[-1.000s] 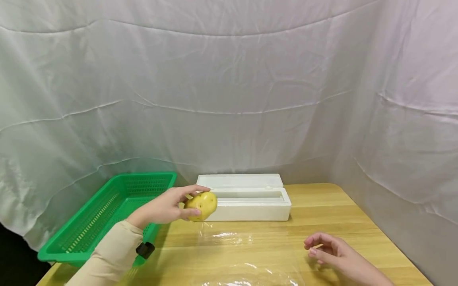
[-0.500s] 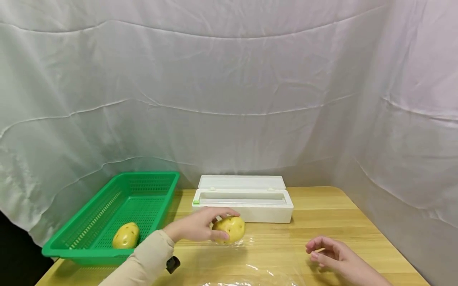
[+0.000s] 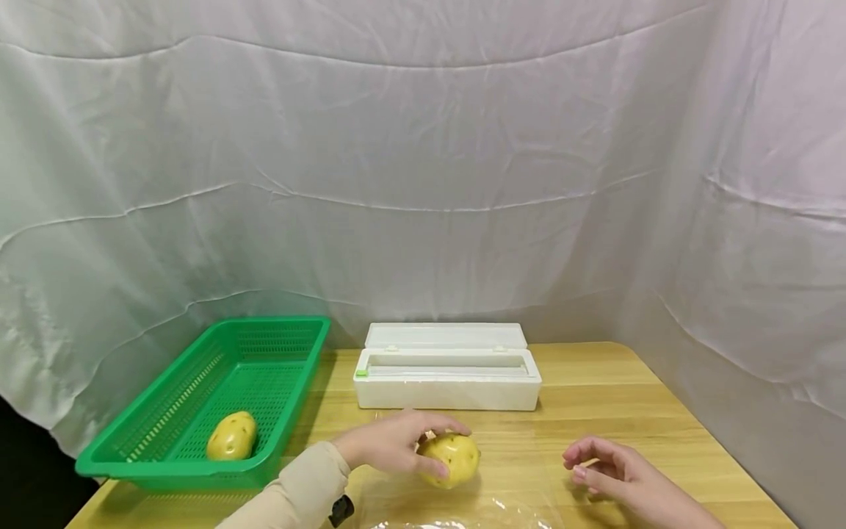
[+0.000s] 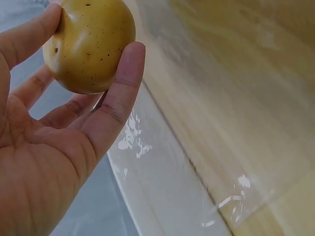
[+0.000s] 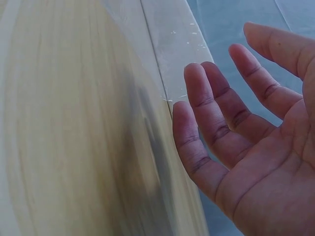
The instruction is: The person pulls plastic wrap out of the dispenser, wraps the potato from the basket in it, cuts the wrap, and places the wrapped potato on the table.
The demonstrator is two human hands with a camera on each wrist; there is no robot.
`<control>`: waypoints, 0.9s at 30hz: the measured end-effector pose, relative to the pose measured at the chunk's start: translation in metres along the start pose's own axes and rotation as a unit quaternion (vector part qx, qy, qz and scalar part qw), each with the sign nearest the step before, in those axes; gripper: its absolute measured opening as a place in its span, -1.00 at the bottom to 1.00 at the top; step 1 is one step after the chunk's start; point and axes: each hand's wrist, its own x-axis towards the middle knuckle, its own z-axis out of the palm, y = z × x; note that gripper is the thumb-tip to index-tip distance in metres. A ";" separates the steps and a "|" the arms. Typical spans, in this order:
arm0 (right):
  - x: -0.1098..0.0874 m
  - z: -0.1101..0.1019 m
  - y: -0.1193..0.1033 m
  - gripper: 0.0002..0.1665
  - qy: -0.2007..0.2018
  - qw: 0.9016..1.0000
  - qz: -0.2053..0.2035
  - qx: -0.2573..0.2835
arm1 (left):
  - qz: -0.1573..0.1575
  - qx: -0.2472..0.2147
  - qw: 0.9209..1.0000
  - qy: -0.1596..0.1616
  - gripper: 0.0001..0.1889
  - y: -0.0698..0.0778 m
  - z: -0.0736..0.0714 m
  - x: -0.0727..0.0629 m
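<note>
My left hand grips a yellow potato between thumb and fingers, close over a sheet of clear plastic film spread on the table. In the left wrist view the potato sits at the fingertips, away from the palm. My right hand holds nothing, its fingers loosely bent beside the film's right edge. The right wrist view shows that hand with fingers apart above the wood. A second potato lies in the near end of the green basket.
Behind the film stands a white film dispenser box with its lid tipped back and a small green piece at its left end. The wooden table is enclosed by grey curtains at the back and sides.
My left hand has carried the potato from beside the basket rightward and nearer, down over the film. The potato in the basket has come into sight. My right hand has hardly moved.
</note>
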 end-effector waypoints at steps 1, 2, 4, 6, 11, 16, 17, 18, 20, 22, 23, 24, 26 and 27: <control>0.000 0.000 0.000 -0.68 -0.001 1.000 -0.001 0.000 | 0.006 0.009 1.000 -0.003 -0.37 0.001 0.002 0.001; 0.000 0.000 0.001 -0.68 -0.001 1.000 -0.002 0.000 | 0.009 0.015 1.000 -0.006 -0.37 0.001 0.003 0.002; 0.000 0.000 0.001 -0.68 -0.001 1.000 -0.002 -0.001 | 0.013 0.022 1.000 -0.015 -0.37 0.002 0.006 0.005; 0.000 0.000 0.000 -0.67 -0.002 1.000 -0.001 -0.002 | 0.013 0.023 0.999 -0.024 -0.36 0.003 0.009 0.006; 0.001 0.000 -0.001 -0.67 -0.004 1.000 0.002 -0.007 | -0.006 0.029 0.999 -0.040 -0.37 0.004 0.013 0.007; 0.001 0.000 0.000 -0.69 -0.004 1.000 -0.013 -0.015 | -0.025 0.048 0.998 -0.042 -0.47 0.005 0.015 0.005; 0.001 0.001 0.000 -0.70 -0.005 1.000 -0.019 -0.017 | -0.027 0.049 0.998 -0.041 -0.48 0.005 0.015 0.005; 0.001 0.001 0.001 -0.70 -0.005 1.000 -0.023 -0.019 | -0.028 0.050 0.998 -0.041 -0.49 0.005 0.016 0.005; 0.001 0.001 0.002 -0.71 -0.006 0.999 -0.030 -0.019 | -0.028 0.049 0.998 -0.042 -0.50 0.005 0.016 0.005; 0.001 0.001 0.002 -0.71 -0.007 0.999 -0.028 -0.016 | -0.027 0.049 0.998 -0.042 -0.51 0.005 0.017 0.005; 0.000 0.001 0.002 -0.70 -0.008 1.000 -0.024 -0.014 | -0.027 0.049 0.998 -0.043 -0.51 0.005 0.017 0.005; 0.000 0.000 0.003 -0.70 -0.008 1.000 -0.021 -0.012 | -0.028 0.049 0.997 -0.043 -0.52 0.005 0.017 0.006; 0.000 0.000 0.003 -0.70 -0.009 1.000 -0.019 -0.010 | -0.030 0.049 0.997 -0.044 -0.53 0.006 0.018 0.006; 0.000 0.000 0.004 -0.70 -0.009 1.000 -0.020 -0.010 | -0.032 0.047 0.997 -0.045 -0.53 0.006 0.018 0.006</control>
